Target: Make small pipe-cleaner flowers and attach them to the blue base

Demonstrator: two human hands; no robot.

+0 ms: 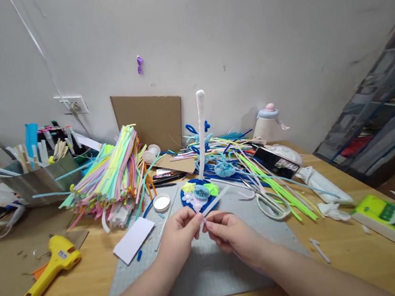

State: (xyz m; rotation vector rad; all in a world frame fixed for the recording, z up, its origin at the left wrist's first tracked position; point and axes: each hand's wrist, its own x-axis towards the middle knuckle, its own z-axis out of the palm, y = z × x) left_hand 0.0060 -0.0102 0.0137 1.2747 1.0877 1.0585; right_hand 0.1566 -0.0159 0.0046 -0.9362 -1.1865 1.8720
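Note:
My left hand and my right hand meet over the grey cutting mat, fingertips pinched together. Between them they hold a thin white strip that slants up to the right. Just behind my fingers sits a round blue base with white, yellow, green and light blue fuzzy shapes on it. A white fuzzy post stands upright behind that base. What the fingertips pinch at the near end of the strip is too small to make out.
A yellow glue gun lies at left, near a bundle of pipe cleaners and a folded white card. Scissors, green pipe cleaners, a phone and a green tissue pack lie at right.

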